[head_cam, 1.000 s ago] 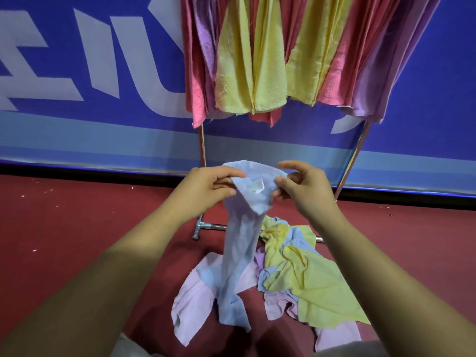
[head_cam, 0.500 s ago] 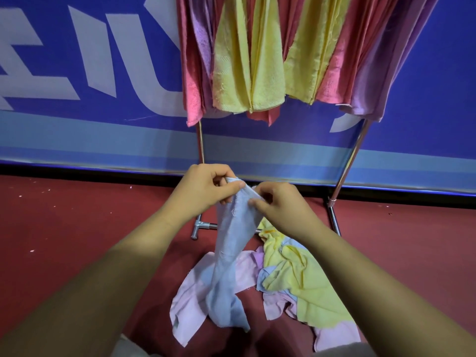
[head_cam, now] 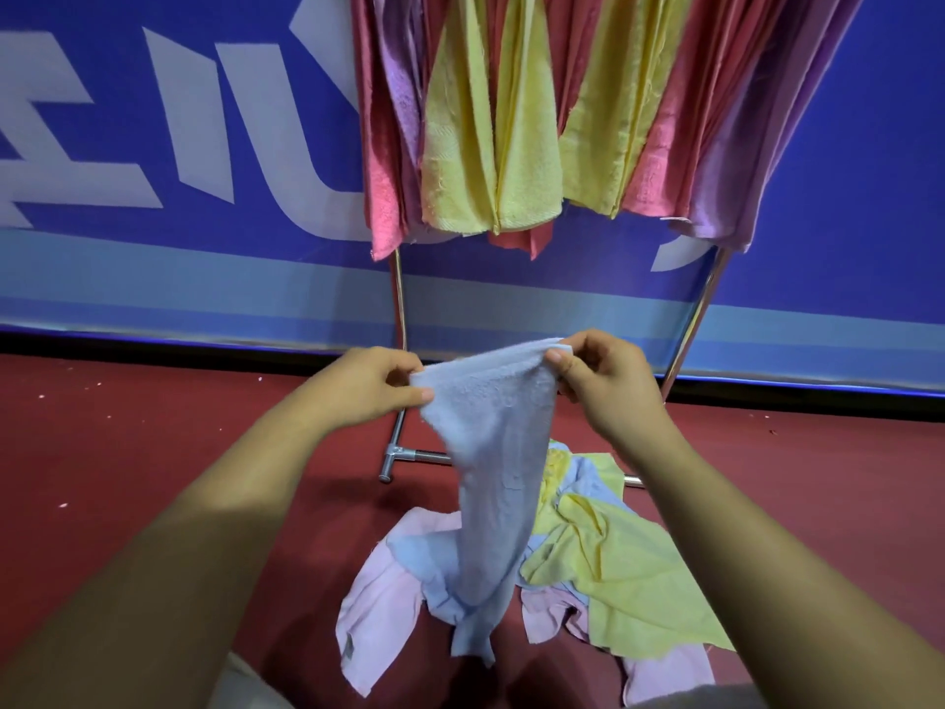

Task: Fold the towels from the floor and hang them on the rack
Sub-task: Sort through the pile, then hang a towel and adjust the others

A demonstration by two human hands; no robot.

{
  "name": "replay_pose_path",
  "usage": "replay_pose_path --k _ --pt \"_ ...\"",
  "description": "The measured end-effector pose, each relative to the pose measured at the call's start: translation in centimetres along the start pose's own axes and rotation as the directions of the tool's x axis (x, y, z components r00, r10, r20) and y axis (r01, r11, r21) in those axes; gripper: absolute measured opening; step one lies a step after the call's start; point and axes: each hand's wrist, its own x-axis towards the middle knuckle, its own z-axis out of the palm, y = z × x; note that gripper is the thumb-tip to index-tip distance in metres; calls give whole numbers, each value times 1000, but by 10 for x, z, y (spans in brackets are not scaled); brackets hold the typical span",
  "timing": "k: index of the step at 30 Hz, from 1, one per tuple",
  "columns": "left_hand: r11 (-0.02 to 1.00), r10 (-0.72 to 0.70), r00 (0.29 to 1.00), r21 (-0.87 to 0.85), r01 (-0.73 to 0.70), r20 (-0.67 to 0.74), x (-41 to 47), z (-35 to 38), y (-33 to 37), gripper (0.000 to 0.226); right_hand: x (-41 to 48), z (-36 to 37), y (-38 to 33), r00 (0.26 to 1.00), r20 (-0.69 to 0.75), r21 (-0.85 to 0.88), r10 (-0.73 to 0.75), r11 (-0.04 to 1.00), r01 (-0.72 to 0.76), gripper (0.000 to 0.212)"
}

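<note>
The left hand (head_cam: 365, 388) and right hand (head_cam: 603, 381) hold the light blue towel (head_cam: 491, 452) at centre by its top edge. The left fingers (head_cam: 422, 396) pinch its 9 o'clock corner and the right fingers (head_cam: 555, 358) pinch its 3 o'clock corner. Its tail hangs onto the pile of towels (head_cam: 629, 570) on the red floor (head_cam: 153, 452) at 6 o'clock. At 12 o'clock, folded towels (head_cam: 491, 145) hang on the rack (head_cam: 399, 299).

Left hand (head_cam: 365, 388), right hand (head_cam: 606, 383), pinching blue towel (head_cam: 491, 452)
</note>
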Motion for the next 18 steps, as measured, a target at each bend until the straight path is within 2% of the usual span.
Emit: replay_pose_path --k 5,8,11,14,18 --pt "968 -16 955 -243 -59 -295 3 -1 10 11 -3 0 -3 994 -63 118 84 990 -77 21" --pt "903 -42 938 -416 -112 -343 2 -1 24 10 -5 -6 -12 983 -110 257 145 960 -113 19" --pt "857 -63 915 -492 -155 -398 -2 -1 35 10 -8 -14 -19 966 -148 366 210 919 -143 13" --pt "854 -47 900 -485 -189 -434 -5 -8 50 10 -10 -23 -31 962 -152 416 229 897 -148 14" --pt "911 55 870 -332 -244 -490 -9 -46 86 14 -5 -43 -72 964 -191 402 184 911 -94 17"
